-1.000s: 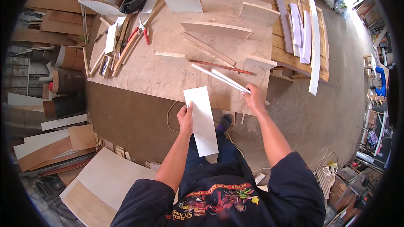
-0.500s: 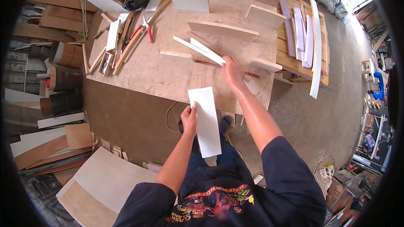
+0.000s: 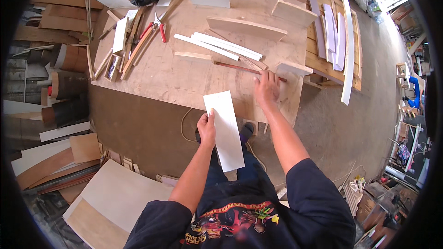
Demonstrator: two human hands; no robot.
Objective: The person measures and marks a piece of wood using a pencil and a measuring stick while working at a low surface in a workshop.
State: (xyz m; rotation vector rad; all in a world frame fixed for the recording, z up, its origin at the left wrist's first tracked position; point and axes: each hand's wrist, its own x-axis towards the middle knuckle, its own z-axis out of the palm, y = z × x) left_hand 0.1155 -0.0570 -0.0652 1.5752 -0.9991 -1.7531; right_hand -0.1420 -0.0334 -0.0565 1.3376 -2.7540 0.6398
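In my left hand [image 3: 207,129] is a white rectangular board [image 3: 224,133], gripped at its left edge with the thumb on top. The board hangs in front of the table edge, above my legs. My right hand [image 3: 267,87] is over the table's near right part, its fingers stretched out and nothing seen in them. Just beyond the fingertips lies a thin reddish-brown stick [image 3: 237,67]; whether they touch it I cannot tell. Farther off, several narrow white strips [image 3: 214,46] rest on the tabletop.
The plywood table [image 3: 152,78] bears upright board pieces [image 3: 247,28] and red-handled snips [image 3: 157,27] beside wood strips. Lilac strips [image 3: 330,37] lie on a wooden pallet [image 3: 318,60] at the right. Sheet offcuts [image 3: 115,198] are at the lower left.
My right hand has let go of the white strips, which now lie on the table, and has moved nearer and slightly right. The left hand still holds the board, nearly unmoved.
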